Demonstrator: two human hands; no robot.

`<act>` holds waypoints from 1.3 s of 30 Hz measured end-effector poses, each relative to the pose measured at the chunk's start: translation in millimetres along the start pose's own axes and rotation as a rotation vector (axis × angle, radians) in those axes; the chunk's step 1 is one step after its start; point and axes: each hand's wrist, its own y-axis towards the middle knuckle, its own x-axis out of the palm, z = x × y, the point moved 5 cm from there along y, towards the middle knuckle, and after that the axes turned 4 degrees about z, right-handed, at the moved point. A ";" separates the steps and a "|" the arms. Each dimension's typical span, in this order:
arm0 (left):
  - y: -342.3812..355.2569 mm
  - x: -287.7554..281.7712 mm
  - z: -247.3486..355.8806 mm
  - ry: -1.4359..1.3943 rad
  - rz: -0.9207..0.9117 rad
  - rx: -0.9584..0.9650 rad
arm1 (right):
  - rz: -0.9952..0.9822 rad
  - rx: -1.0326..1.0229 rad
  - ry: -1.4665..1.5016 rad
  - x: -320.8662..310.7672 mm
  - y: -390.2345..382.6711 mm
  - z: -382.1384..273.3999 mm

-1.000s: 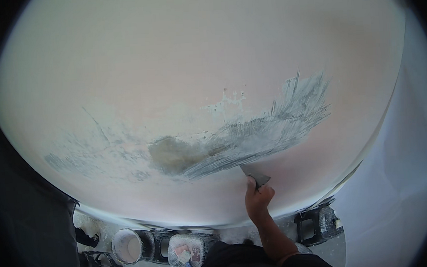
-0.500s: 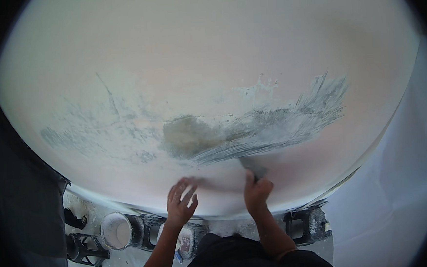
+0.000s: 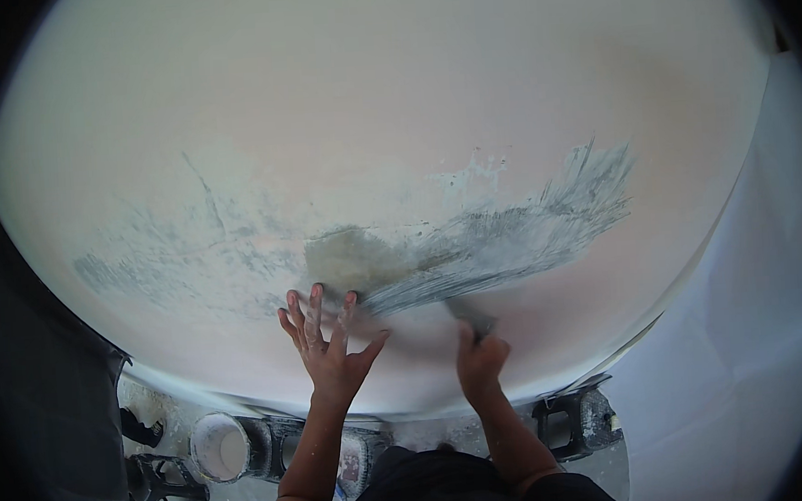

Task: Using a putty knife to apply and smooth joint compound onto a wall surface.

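Observation:
A large curved, pale pinkish-white surface [image 3: 391, 95] spreads out in front of me. Across its middle runs a band of grey streaks [image 3: 529, 233], with a brownish-grey patch [image 3: 355, 253] at its centre. My right hand [image 3: 483, 360] grips a putty knife [image 3: 469, 314], whose blade lies against the surface just below the streaks. To the left, my left hand [image 3: 332, 351] is open, fingers spread, with its fingertips at the lower edge of the brownish patch. Whitish residue marks those fingers.
Below the surface's near edge stand a white bucket [image 3: 220, 447], a black plastic stool [image 3: 167, 483] and another black stool [image 3: 577, 423] on the right. Dark sheeting [image 3: 47, 391] hangs at the left, white sheeting [image 3: 720, 360] at the right.
My left hand has moved up toward the brownish patch, and its fingers have spread wider. The right hand with the putty knife has shifted only slightly. The view has tilted a little.

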 end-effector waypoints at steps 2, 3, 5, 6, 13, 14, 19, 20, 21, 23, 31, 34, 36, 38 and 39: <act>4.0 -0.9 3.2 -0.016 -0.011 -0.006 | -0.276 -0.089 -0.141 20.3 -10.5 -13.8; 6.4 -3.0 4.9 -0.032 -0.021 -0.013 | -0.275 -0.088 -0.139 18.2 -7.5 -7.9; 16.2 -8.7 10.0 -0.056 -0.016 -0.005 | 0.039 0.006 -0.072 -5.3 7.3 10.1; 21.5 -12.4 12.7 -0.075 -0.014 -0.002 | 0.045 0.004 -0.072 -4.1 8.7 10.0; 36.9 -34.1 -6.6 0.051 -0.105 -0.055 | -0.066 -0.045 0.042 -5.7 17.6 -12.5; 36.7 -33.4 -8.9 0.088 -0.124 -0.057 | -0.005 0.010 0.175 -7.6 22.1 -6.6; 37.6 -31.0 -6.9 0.055 -0.107 -0.063 | -0.246 -0.139 -0.078 15.8 -1.8 -9.5; 35.4 -30.4 -7.2 0.058 -0.117 -0.079 | -0.071 -0.088 0.021 3.1 10.8 -3.7; 34.1 -30.0 -8.4 0.061 -0.128 -0.096 | 0.104 -0.035 0.120 -7.2 17.6 0.3; 37.3 -29.6 -9.9 0.059 -0.121 -0.095 | 0.062 -0.020 0.075 0.2 10.6 -5.8; 36.4 -26.6 -5.4 0.035 -0.132 -0.116 | 0.153 0.080 0.061 -2.4 1.9 4.8; 34.8 -30.2 -7.0 0.024 -0.111 -0.125 | -0.287 -0.035 0.023 31.6 -20.6 -26.4; 34.4 -32.2 -7.0 0.006 -0.115 -0.152 | -0.140 -0.002 0.093 12.6 -1.5 -13.7; 36.6 -28.4 -3.5 -0.001 -0.119 -0.149 | 0.035 0.054 0.215 1.5 11.6 -2.0; 36.5 -23.9 0.4 -0.010 -0.127 -0.152 | 0.050 0.063 0.203 4.7 3.5 -1.9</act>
